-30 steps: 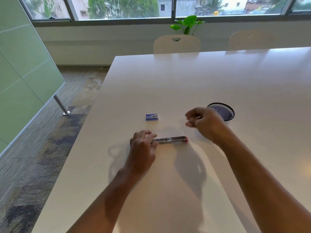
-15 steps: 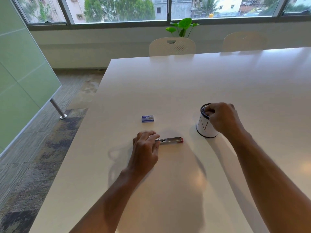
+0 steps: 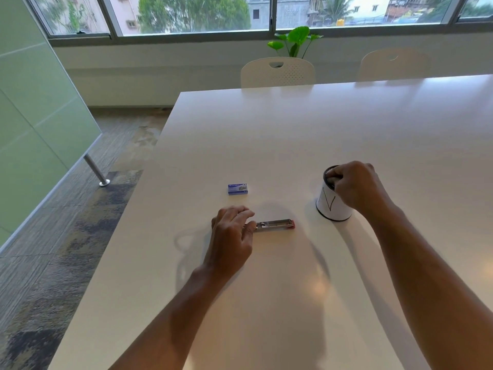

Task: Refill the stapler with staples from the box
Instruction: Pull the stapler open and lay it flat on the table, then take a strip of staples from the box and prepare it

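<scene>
On the white desk (image 3: 293, 134), the left hand (image 3: 231, 231) pinches the near end of the stapler (image 3: 274, 225), which lies flat to its right. The box (image 3: 238, 189) sits beyond, apart. The right hand (image 3: 356, 186) grips the cup (image 3: 330, 206) rim.

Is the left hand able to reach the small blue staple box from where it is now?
Probably yes. The left hand rests at the near end of the stapler, and the staple box lies just beyond it on bare table, with nothing between. It would have to let go of the stapler first.
</scene>
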### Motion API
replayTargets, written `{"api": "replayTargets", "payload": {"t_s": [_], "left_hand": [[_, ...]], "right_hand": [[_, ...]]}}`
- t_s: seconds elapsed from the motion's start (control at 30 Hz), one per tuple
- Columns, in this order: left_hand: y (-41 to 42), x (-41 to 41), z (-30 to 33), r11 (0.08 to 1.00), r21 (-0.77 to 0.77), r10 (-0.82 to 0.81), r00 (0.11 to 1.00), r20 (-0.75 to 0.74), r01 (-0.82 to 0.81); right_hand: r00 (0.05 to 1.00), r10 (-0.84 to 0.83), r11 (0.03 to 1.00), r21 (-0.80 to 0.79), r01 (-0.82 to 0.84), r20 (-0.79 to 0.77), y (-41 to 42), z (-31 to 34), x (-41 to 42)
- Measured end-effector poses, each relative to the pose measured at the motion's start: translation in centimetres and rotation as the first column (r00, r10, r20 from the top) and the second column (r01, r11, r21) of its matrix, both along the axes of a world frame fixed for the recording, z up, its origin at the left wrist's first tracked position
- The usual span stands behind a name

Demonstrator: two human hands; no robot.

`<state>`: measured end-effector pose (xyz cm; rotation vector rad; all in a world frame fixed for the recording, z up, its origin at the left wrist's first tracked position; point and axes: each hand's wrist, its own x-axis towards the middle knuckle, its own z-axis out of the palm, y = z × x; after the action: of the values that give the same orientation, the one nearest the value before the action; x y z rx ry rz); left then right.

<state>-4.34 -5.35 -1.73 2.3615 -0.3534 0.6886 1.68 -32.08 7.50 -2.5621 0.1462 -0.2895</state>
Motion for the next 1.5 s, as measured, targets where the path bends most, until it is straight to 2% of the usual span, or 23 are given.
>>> {"api": "replayTargets", "payload": {"t_s": [0.1,0.2,0.27,0.33,0.43,0.53,0.7,0.77,0.93,1.1,1.17,1.2,1.3,1.4,1.5], "left_hand": [[0.4,0.4,0.3,1.000,-0.009,0.010,1.000,-0.002,-0.010],[1.1,1.1,0.6,0.999,-0.007,0.036,0.999,-0.005,-0.036],[1.7,1.7,0.7,0.999,-0.005,0.051,0.999,-0.016,-0.051],[2.2,2.5,0.9,0.998,-0.009,0.061,0.997,-0.038,-0.061],[2.7,3.9,1.2,0.997,-0.042,0.068,0.994,-0.083,-0.072],[2.9,5.2,1.5,0.991,-0.075,0.098,0.986,-0.138,-0.109],[3.3,7.0,1.5,0.979,-0.058,0.165,0.926,-0.341,-0.195],[3.3,7.4,1.6,0.974,-0.064,0.177,0.905,-0.387,-0.218],[3.3,8.0,1.7,0.964,-0.080,0.192,0.874,-0.446,-0.253],[3.5,8.3,1.8,0.938,-0.158,0.200,0.854,-0.480,-0.308],[3.5,8.4,2.0,0.900,-0.261,0.179,0.842,-0.508,-0.349],[3.5,8.4,2.0,0.856,-0.358,0.139,0.833,-0.536,-0.373],[3.2,8.2,2.4,0.632,-0.652,-0.070,0.807,-0.586,-0.419],[2.8,7.8,2.7,0.499,-0.758,-0.191,0.799,-0.570,-0.421],[2.6,7.2,2.8,0.451,-0.797,-0.226,0.812,-0.538,-0.402]], "right_hand": [[0.998,-0.032,0.999,-0.008,0.033,0.050,0.4,0.5,-0.2],[0.959,-0.011,0.999,-0.039,0.023,0.283,1.7,1.3,-0.5],[0.914,0.059,0.998,-0.021,-0.055,0.400,3.3,1.8,-0.6],[0.887,0.145,0.987,0.001,-0.162,0.439,5.2,1.9,-0.2],[0.891,0.262,0.956,0.026,-0.292,0.371,8.3,0.9,0.9],[0.919,0.343,0.930,0.067,-0.361,0.196,11.1,-1.0,2.4],[0.926,0.373,0.921,0.142,-0.363,-0.053,13.9,-4.2,4.4],[0.917,0.375,0.925,0.122,-0.360,-0.136,14.5,-5.2,5.0],[0.917,0.366,0.930,0.086,-0.356,-0.159,15.2,-6.6,6.3],[0.926,0.368,0.927,0.107,-0.358,-0.084,14.6,-7.2,5.8],[0.928,0.371,0.921,0.136,-0.366,-0.018,14.2,-7.1,5.2],[0.926,0.378,0.915,0.145,-0.376,0.014,14.0,-7.0,4.8],[0.906,0.413,0.892,0.155,-0.424,0.095,13.6,-6.6,3.5],[0.896,0.415,0.882,0.172,-0.439,0.155,13.4,-6.3,2.4],[0.908,0.384,0.882,0.224,-0.414,0.167,13.3,-6.1,1.8]]}}
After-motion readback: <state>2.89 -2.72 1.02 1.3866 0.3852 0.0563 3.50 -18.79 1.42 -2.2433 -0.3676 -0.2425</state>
